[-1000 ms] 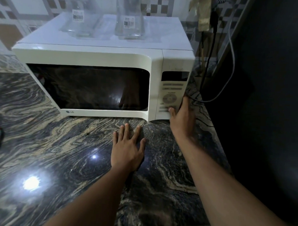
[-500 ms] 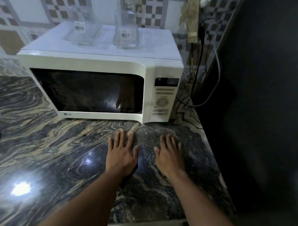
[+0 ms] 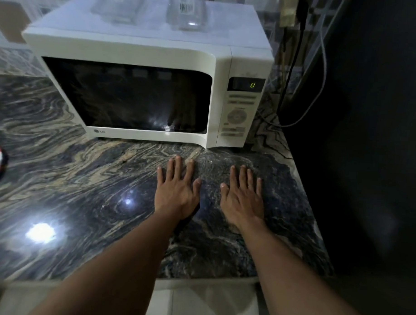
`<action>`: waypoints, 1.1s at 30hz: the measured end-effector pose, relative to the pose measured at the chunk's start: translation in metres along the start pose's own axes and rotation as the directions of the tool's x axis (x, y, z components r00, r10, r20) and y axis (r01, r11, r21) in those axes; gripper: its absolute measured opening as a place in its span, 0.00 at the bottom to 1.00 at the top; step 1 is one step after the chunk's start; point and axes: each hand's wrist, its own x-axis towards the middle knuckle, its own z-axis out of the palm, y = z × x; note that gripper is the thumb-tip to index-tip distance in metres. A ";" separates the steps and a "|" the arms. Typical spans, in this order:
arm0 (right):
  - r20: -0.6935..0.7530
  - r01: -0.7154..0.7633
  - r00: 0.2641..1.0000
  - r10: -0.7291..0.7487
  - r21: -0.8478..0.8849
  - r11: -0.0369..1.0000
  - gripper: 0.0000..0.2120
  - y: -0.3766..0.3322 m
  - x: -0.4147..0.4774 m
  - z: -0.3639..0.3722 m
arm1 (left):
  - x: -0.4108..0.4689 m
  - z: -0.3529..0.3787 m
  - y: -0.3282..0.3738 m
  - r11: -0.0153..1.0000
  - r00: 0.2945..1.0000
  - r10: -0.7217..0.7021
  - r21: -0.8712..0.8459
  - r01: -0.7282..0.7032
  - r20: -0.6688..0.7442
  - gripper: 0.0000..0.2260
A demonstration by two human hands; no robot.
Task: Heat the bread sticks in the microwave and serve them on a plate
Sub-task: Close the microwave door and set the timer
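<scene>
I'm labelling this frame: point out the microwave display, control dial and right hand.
microwave display [image 3: 246, 84], head view, dark screen's middle.
control dial [image 3: 236, 116], head view, round pad's centre.
right hand [image 3: 244, 201], head view, back of hand.

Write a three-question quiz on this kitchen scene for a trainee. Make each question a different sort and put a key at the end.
1. True or false: the door of the microwave stands open.
2. Where do the left hand and the right hand lie?
A. on the control panel
B. flat on the countertop, side by side in front of the microwave
C. on the plate
3. Fill in: the glass containers stand on ___ of the microwave.

Key: 1 false; 2 B; 3 top.
</scene>
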 end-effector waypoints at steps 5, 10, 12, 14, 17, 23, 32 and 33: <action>-0.014 0.026 1.000 -0.026 -0.018 1.000 0.31 -0.002 0.006 0.004 | 0.000 0.003 0.002 1.000 0.999 -0.014 0.009 0.014 -0.036 0.30; -0.027 0.038 0.999 -0.038 -0.019 0.999 0.30 -0.001 0.010 0.007 | 0.000 0.004 0.001 1.000 0.999 -0.018 0.015 0.018 -0.028 0.30; -0.040 0.025 0.999 -0.026 -0.018 1.000 0.30 -0.001 0.010 0.008 | 0.000 0.004 0.001 1.000 0.999 -0.020 0.017 0.020 -0.027 0.30; -0.036 0.022 0.999 -0.022 -0.015 1.000 0.30 -0.001 0.010 0.008 | 0.000 0.004 0.001 1.000 0.999 -0.018 0.017 0.018 -0.028 0.30; -0.037 0.016 0.999 -0.017 -0.014 1.000 0.30 0.000 0.009 0.007 | -0.001 0.002 0.001 1.000 1.000 -0.018 0.006 0.018 -0.023 0.30; -0.016 0.008 1.000 -0.008 0.021 1.000 0.30 0.000 0.004 0.005 | -0.002 0.003 0.000 1.000 0.999 -0.013 0.016 0.014 -0.032 0.30; -0.001 0.017 1.000 -0.017 0.009 1.000 0.30 0.001 0.002 0.006 | 0.000 0.004 0.000 1.000 0.999 -0.013 0.013 0.014 -0.036 0.30; -0.003 0.017 1.000 -0.017 0.003 1.000 0.30 0.001 0.001 0.007 | -0.001 0.004 -0.001 1.000 0.999 -0.013 0.015 0.014 -0.036 0.30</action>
